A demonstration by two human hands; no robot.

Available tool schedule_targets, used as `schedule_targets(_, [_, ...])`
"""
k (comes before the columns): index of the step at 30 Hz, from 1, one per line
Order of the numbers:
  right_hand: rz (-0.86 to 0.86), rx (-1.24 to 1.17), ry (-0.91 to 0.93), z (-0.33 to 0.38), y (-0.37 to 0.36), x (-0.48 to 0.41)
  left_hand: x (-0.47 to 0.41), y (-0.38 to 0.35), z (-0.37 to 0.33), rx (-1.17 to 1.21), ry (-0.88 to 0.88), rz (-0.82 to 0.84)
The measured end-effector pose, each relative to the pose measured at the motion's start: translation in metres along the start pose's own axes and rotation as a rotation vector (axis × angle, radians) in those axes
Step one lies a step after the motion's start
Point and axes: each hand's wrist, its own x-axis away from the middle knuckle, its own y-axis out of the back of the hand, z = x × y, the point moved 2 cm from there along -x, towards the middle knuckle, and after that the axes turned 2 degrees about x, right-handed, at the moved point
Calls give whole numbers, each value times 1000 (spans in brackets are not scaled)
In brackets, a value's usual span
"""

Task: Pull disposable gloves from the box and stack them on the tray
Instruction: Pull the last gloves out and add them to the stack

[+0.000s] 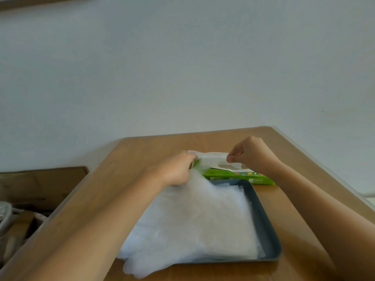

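Gloves (192, 220) lie in a big see-through pile on the grey tray (263, 220), and some hang over its left and near edges onto the desk (154, 145). The tray sits on the desk right in front of me. Just behind it lies the green box (233, 176), flat on the desk and very close to the tray's far edge; I cannot tell if they touch. I hold one glove (213, 158) stretched out over the top of the box, between my two hands. My left hand (176, 171) grips its left end, with the fingers (189, 159) curled round it. My right hand (253, 155) pinches its right end, fingers (233, 158) pressed together on the thin plastic. The hole (225, 166) in the box top shows just under the glove. Down on my left, off the desk, is a brown cardboard box (40, 185), and a pale wall (182, 67) stands behind the desk
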Motion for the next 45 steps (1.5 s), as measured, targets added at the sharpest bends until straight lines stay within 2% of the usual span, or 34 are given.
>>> schedule_targets(5, [61,-44,-57,-2,1,-1,-17,17,17,-146,167,-192])
schedule_targets(7, [56,-70,-66,-3,1,-1,-17,24,10,-60,157,-336])
schedule_targets(9, [18,-140,-83,-3,3,-2,-13,28,-6,160,84,-510])
schedule_targets(10, [-2,-201,-99,-3,4,-2,-12,27,-16,315,69,-490])
schedule_targets(11, [-19,-275,-118,-3,6,-2,-11,25,-26,478,95,-367])
schedule_targets(13, [-42,-420,-140,-4,8,-2,-12,13,-46,733,216,8])
schedule_targets(15, [-17,-498,-138,-5,10,-2,-18,-2,-54,988,325,240])
schedule_targets(17, [35,-502,-140,-4,12,0,-29,-15,-56,1213,359,239])
schedule_targets(19, [78,-435,-135,-2,13,1,-40,-24,-54,1338,332,121])
schedule_targets(25, [59,-326,-116,-4,20,3,-45,-22,-40,1431,268,-103])
schedule_targets(32, [166,-446,-105,-8,24,7,-44,-14,-14,1461,262,-220])
schedule_targets(35, [31,-581,-134,-17,28,2,-45,-17,-2,1422,335,-241])
schedule_targets(39, [-202,-957,-187,-16,42,-5,-47,-21,5,1276,389,-200])
schedule_targets(40, [-277,-904,-169,-16,45,-5,-47,-20,6,1263,384,-210])
schedule_targets(43, [-500,-271,35,-14,50,1,-47,-4,8,1430,283,-328])
schedule_targets(45, [-396,46,276,-12,40,3,-43,12,12,1719,258,-439])
